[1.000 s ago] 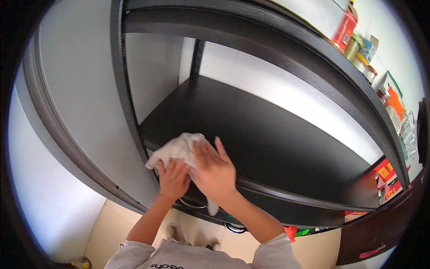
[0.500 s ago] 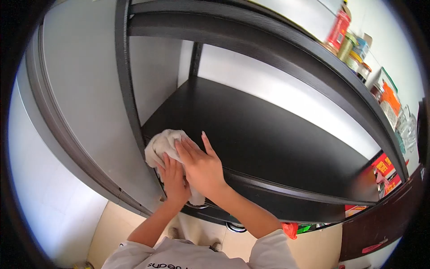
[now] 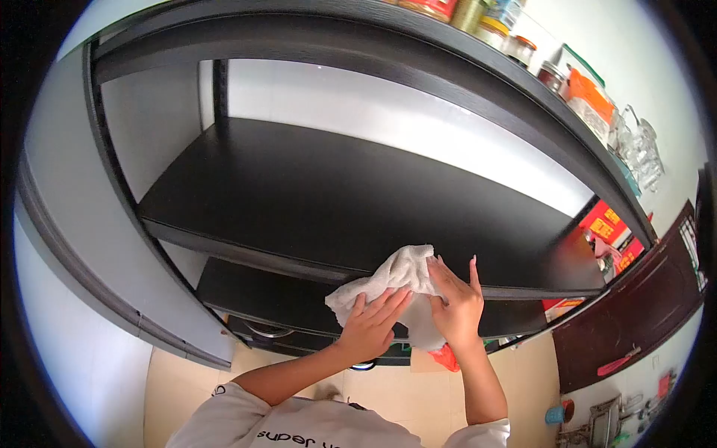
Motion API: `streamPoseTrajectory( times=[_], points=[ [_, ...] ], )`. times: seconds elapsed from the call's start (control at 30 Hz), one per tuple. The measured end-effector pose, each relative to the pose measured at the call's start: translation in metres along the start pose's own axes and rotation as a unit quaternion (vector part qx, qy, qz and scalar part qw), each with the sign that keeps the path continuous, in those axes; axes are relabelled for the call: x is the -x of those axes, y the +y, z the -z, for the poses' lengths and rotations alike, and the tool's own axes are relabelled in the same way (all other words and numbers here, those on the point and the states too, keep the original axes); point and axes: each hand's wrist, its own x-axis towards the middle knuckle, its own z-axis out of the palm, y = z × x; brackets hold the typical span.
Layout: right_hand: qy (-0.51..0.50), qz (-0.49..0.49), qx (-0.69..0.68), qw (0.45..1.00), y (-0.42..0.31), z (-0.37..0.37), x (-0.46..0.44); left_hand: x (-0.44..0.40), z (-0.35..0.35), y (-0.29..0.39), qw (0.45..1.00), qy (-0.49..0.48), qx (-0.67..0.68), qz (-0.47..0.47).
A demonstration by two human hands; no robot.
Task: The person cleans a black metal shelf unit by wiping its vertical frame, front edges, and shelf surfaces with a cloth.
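A crumpled white cloth (image 3: 390,279) lies over the front edge of a black shelf board (image 3: 299,187), part of it hanging below the edge. My left hand (image 3: 372,325) presses the cloth against that edge from the front, fingers laid across it. To its right, my right hand (image 3: 457,305) grips the cloth's right side, with one finger sticking up free of it. The cloth hides what the fingertips touch underneath.
Above runs a thick black upper shelf (image 3: 358,52) bearing jars (image 3: 520,49) and an orange bag (image 3: 588,93). Red boxes (image 3: 605,224) stand beyond the right end. A lower black shelf (image 3: 261,293) sits underneath. A grey panel (image 3: 67,194) borders the left.
Both hands have slid the cloth rightward along the shelf's front edge, from the left corner to about the middle. The view has shifted right too.
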Motion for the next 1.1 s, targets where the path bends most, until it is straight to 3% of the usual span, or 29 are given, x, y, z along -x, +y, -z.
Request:
streamPoseTrajectory(
  times=[0.13,0.37,0.47,0.57,0.87,1.0,1.1],
  points=[
    [0.027,0.021,0.008,0.999,0.016,0.003,0.005,-0.007,-0.028,0.011,0.997,0.05,-0.053,0.003],
    [0.048,0.049,0.039,0.997,-0.002,-0.015,-0.006,0.003,-0.012,-0.036,0.983,0.032,-0.162,-0.078],
    [0.057,0.083,0.002,0.995,-0.031,-0.03,-0.021,0.022,-0.001,-0.064,0.984,0.02,-0.169,-0.043],
    [0.072,0.116,-0.037,0.99,-0.078,-0.057,-0.043,0.05,0.024,-0.103,0.975,0.067,-0.213,-0.01],
    [0.065,0.217,-0.129,0.965,-0.263,-0.171,-0.122,0.148,0.137,-0.232,0.932,0.122,-0.26,0.22],
    [0.055,0.228,-0.037,0.971,-0.339,-0.21,-0.148,0.178,0.178,-0.272,0.91,0.151,-0.298,0.247],
    [0.076,0.213,-0.06,0.972,-0.343,-0.215,-0.146,0.184,0.192,-0.271,0.928,0.083,-0.251,0.261]
  ],
)
